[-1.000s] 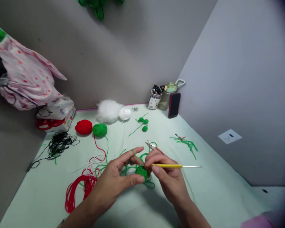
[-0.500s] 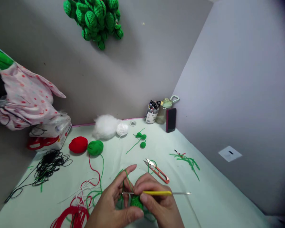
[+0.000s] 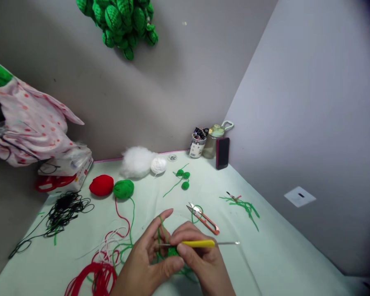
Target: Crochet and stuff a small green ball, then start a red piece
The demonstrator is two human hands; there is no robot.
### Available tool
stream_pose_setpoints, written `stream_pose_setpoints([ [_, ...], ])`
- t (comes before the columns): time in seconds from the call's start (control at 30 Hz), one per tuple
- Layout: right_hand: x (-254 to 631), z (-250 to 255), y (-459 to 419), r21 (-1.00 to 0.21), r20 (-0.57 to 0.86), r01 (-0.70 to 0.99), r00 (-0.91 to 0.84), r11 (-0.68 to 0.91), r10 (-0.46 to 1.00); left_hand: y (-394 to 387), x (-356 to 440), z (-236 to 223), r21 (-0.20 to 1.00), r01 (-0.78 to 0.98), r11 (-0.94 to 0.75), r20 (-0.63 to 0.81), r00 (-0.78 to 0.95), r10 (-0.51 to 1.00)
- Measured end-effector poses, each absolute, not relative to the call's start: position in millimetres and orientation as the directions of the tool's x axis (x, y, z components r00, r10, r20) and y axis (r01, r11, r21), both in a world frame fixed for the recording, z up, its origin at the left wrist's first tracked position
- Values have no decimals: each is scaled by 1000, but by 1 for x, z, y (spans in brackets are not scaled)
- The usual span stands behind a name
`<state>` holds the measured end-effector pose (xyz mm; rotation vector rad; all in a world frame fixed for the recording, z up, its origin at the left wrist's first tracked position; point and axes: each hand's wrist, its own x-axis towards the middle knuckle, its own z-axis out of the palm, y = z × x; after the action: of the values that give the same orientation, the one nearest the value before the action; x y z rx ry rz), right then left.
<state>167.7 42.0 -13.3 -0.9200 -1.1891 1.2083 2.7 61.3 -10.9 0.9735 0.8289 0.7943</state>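
Note:
My right hand (image 3: 200, 257) grips a crochet hook (image 3: 200, 244) by its yellow middle, one metal end pointing left and the other sticking out to the right. Between thumb and fingers, my left hand (image 3: 151, 255) pinches a small green crochet piece (image 3: 173, 251), partly hidden by both hands. Green yarn runs over its raised index finger. The hook's left end lies at the top of the piece, against the yarn. Just beyond my right hand are thread snips (image 3: 208, 221) with orange handles.
Behind lie a red yarn ball (image 3: 101, 186), a green yarn ball (image 3: 123, 189), white stuffing (image 3: 137, 162) and a white yarn ball (image 3: 158, 165). Small green crochet pieces (image 3: 185, 175) rest mid-table. Black yarn (image 3: 66, 211) and red yarn (image 3: 94, 279) sprawl left; green scraps (image 3: 245, 207) lie right. A phone (image 3: 222, 153) stands behind.
The crochet hook has shifted a little to the left with my right hand, and both hands sit slightly higher in view. My left index finger still holds up the yarn.

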Motion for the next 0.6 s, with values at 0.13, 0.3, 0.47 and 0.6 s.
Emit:
stream_pose_setpoints([
  [0.13, 165, -15, 42, -954, 152, -262, -9, 145, 988, 61, 5, -8, 895, -243, 375, -238, 452, 860],
  [0.3, 161, -12, 41, -921, 132, -372, -17, 116, 991, 60, 5, 5, 914, -218, 341, -218, 446, 868],
  [0.47, 155, -8, 38, -874, 54, -485, -91, 3, 994, 55, 7, 7, 906, -249, 342, -225, 399, 889],
  [0.6, 155, -3, 39, -890, 25, -454, -130, -37, 991, 53, 10, 8, 880, -363, 306, -181, 338, 924],
])
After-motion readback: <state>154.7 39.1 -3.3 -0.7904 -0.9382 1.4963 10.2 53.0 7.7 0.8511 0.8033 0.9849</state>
